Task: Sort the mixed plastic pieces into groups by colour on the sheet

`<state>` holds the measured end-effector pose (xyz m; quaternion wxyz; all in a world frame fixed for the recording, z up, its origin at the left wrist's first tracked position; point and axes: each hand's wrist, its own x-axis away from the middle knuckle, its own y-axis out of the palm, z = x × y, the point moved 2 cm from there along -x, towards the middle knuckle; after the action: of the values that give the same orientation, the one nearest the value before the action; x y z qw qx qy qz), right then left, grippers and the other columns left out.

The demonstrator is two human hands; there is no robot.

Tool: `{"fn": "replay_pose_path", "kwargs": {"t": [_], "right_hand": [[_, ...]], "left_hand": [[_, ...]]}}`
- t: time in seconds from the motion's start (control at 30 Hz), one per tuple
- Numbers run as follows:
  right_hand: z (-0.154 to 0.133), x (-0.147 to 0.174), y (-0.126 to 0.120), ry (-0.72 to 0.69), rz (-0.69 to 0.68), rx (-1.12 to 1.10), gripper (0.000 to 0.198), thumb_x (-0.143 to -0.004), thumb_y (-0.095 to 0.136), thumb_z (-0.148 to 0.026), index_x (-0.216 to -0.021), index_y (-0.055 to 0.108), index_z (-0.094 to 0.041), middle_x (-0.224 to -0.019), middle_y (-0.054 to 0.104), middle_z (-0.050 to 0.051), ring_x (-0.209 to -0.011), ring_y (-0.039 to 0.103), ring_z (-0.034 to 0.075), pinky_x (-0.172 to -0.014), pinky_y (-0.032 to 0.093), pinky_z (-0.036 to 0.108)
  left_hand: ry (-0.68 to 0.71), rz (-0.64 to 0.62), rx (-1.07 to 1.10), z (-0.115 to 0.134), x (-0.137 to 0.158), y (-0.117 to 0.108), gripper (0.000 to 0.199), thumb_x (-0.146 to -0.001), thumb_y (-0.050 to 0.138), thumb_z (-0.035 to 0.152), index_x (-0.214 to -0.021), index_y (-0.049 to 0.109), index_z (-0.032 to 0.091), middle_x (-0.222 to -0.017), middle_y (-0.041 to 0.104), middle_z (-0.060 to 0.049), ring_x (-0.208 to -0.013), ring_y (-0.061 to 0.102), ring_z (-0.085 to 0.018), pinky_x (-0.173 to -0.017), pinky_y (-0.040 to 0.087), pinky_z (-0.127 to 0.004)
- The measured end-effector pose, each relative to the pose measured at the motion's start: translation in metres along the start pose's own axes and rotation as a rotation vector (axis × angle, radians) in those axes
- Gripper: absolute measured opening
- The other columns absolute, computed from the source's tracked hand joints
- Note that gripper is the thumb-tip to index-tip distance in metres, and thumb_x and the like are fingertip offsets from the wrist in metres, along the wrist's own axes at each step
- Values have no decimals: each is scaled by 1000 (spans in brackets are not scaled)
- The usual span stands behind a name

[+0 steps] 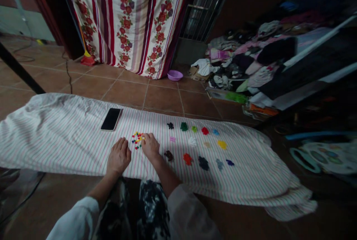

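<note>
A small mixed pile of colourful pieces [136, 141], red, yellow, blue, green and white, lies on the striped cloth [69, 136]. At its right edge my right hand [151, 145] has its fingers curled down and drawn together; whatever is in them is hidden. My left hand [119, 156] rests flat on the cloth just left of the pile, fingers stretched out and holding nothing. To the right, little heaps sorted by colour stand in rough rows, among them a dark green heap [184, 126], a yellow heap [222, 144], an orange heap [187, 159] and a brown heap [169, 155].
A phone [111, 119] lies on the cloth beyond my left hand. Across the tiled floor hang a flowered curtain [134, 20] and, by its foot, a purple basin [175, 75]. Heaped clothes [251, 57] fill the right side. A red broom [88, 59] leans at the left.
</note>
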<state>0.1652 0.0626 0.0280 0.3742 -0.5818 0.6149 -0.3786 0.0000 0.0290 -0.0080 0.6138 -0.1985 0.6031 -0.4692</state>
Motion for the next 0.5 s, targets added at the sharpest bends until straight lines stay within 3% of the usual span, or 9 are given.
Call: {"fn": "replay_pose_path", "kwargs": {"t": [0.37, 0.5], "right_hand": [[3, -1, -1, 53, -30, -106, 29, -94, 48, -24, -115, 67, -27, -117, 66, 4, -108, 63, 18, -90, 49, 29], [13, -3, -5, -35, -30, -228, 30, -94, 48, -18, -112, 71, -25, -111, 71, 3, -107, 63, 15, -95, 47, 26]], "left_hand": [[105, 12, -11, -5, 1, 0, 34, -93, 40, 22, -117, 59, 7, -120, 67, -22, -122, 60, -33, -101, 50, -49], [106, 5, -2, -6, 2, 1, 34, -92, 41, 22, -117, 59, 8, -120, 67, -22, -123, 59, -33, -102, 50, -49]]}}
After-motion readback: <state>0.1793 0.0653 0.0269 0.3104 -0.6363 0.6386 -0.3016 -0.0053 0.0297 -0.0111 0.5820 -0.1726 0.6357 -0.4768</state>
